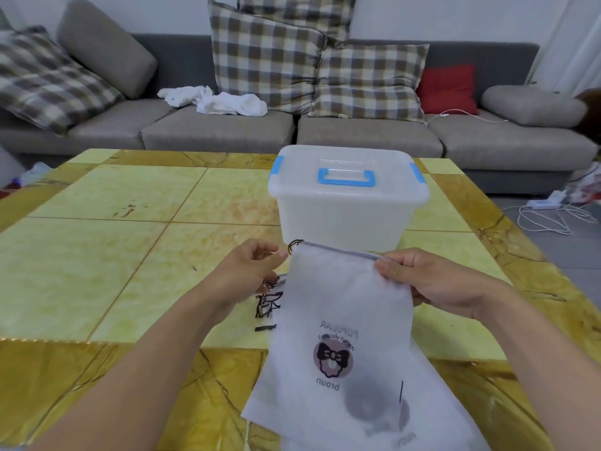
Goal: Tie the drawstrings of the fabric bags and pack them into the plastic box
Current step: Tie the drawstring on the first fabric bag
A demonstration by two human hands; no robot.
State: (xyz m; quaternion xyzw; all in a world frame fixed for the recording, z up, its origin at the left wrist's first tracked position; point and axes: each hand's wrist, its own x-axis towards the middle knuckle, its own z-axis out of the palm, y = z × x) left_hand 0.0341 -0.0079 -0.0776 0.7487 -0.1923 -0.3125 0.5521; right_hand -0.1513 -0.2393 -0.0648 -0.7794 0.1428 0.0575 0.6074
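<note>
A white fabric bag [341, 307] with a pink round logo is held up over the table's near edge. My right hand [432, 281] pinches its top right corner at the hem. My left hand [250, 268] is at the top left corner, its fingers curled by the black drawstring [294, 246] that loops out there; whether it holds the string is unclear. More white bags [374, 428] lie beneath it, with black strings and print showing at the left. The translucent plastic box [344, 216] with a blue handle stands just behind, lid closed.
The yellow tiled table [130, 239] stretches to the left and back. A grey sofa [227, 131] with checked cushions and white cloths runs behind it. White cables [546, 219] lie on the floor at the right.
</note>
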